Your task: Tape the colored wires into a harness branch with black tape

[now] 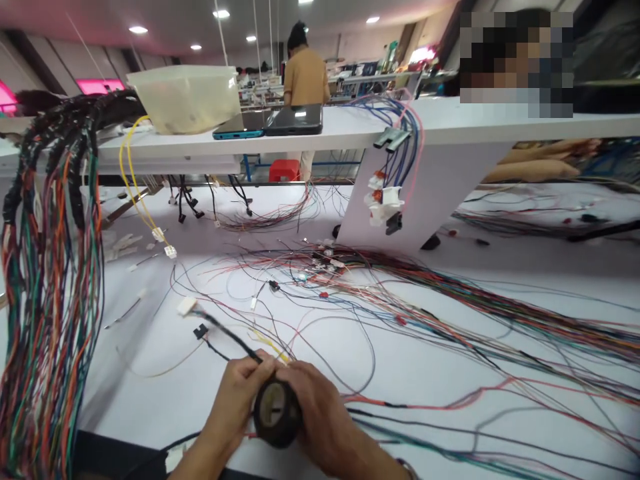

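Note:
Low in the view, my left hand point(235, 393) grips a black-taped wire branch point(231, 335) near its end, with thin yellow wires running in beside it. My right hand point(315, 413) is shut around a roll of black cloth tape point(277, 412), which sits against my left hand. The branch runs up and left to a white connector point(187, 305) and a small black connector point(201, 331). Multicoloured loose wires point(400, 320) spread across the white table point(150, 400) to the right of my hands.
A thick multicoloured wire harness point(50, 267) hangs down at the left. Above stands a white shelf point(310, 130) holding a plastic tub point(184, 100) and two dark devices. Wires with connectors point(393, 160) hang over its edge. A person point(306, 77) stands beyond.

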The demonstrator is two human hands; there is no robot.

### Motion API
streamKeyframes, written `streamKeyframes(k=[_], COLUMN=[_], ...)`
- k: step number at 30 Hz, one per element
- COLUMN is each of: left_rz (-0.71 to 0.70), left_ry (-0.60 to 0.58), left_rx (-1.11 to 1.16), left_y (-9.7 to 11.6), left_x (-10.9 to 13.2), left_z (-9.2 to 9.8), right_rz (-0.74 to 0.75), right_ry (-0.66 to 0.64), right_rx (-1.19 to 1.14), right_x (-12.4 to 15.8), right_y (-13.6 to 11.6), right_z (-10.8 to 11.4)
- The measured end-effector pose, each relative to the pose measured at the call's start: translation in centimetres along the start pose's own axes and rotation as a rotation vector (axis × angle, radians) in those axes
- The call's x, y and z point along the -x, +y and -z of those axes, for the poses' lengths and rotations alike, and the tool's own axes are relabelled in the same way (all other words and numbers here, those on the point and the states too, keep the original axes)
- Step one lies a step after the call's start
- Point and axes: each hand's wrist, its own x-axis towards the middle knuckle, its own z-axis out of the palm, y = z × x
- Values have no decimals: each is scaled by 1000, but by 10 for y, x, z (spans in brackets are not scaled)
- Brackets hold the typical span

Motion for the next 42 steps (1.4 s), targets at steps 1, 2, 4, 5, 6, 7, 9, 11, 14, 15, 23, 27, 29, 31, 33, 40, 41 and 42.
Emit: streamKeyframes(k=[1,2,4,5,6,7,9,11,14,15,23,27,29,31,33,40,41,42], left_rz=[-49,-118,-275,-350,-411,-456,-494,-480,-440,-427,-493,-349,-265,-148,-62,-329,-391,-444], left_ry=[46,81,37,-48,-144,-220,-273,-232,-77,-15,-302,-170,-89,-75,-89,-265,-377,-481], left_rx=[-16,-45,-111,-148,-191,-244,-370,-459,-412,-366,-321,-426,-359,-317,-286,-281,-309,-351], left_y=[-3,-4,0,5,11,17,28,32,21,16,28,38,32,23,13,19,26,33], left_x=[2,3,0,-3,-6,-10,-15,-16,-12,-10,-25,-32,-30,-24,-16,-14,-20,-27], left_z=[1,3,7,9,10,10,7,2,-1,-1,1,-17,-25,-30,-30,-24,-24,-26], right_rz=[-160,-357,-699,-762,-745,-658,-355,-66,2,-107,-374,64,81,100,137,-686,-714,-697], right_ry=[11,7,-53,-86,-118,-149,-177,-164,-37,20,-28,-104,-79,-25,6,85,59,43], right_rx=[-136,-272,-467,-515,-531,-508,-357,-137,-52,-113,-279,120,219,203,74,-486,-494,-475], right_x=[-1,-3,-6,-7,-8,-7,-5,-1,3,3,-2,-2,0,3,7,7,6,6], right_y=[4,8,15,17,17,15,9,2,2,6,21,4,2,5,10,34,36,37], right_z=[5,11,21,25,29,31,32,30,28,29,49,39,31,27,29,44,43,42])
